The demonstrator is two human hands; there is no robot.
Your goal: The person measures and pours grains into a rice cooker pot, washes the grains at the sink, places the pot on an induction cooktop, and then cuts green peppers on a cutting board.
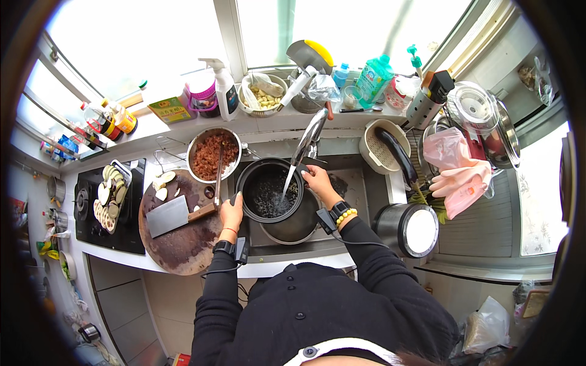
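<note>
Between my hands is a black inner pot (270,215) with two side handles, held over the sink (270,249). My left hand (231,214) grips its left handle, and my right hand (319,182) has the right one. From the chrome faucet (307,132) a stream of water (288,180) falls into the pot. Pale grains and bubbles show in the water at its bottom. A larger round metal bowl (293,232) sits in the sink beneath the pot, partly hidden by it. Left of my left hand, a cleaver (168,216) lies on a round wooden chopping board (178,251).
A bowl of minced meat (210,158) with chopsticks stands behind the board. Sliced vegetables on a tray (123,171) rest on the black stove (84,224). To the right are a colander (373,142) with an eggplant (396,148) and a cylindrical dark container (389,224). Bottles crowd the windowsill.
</note>
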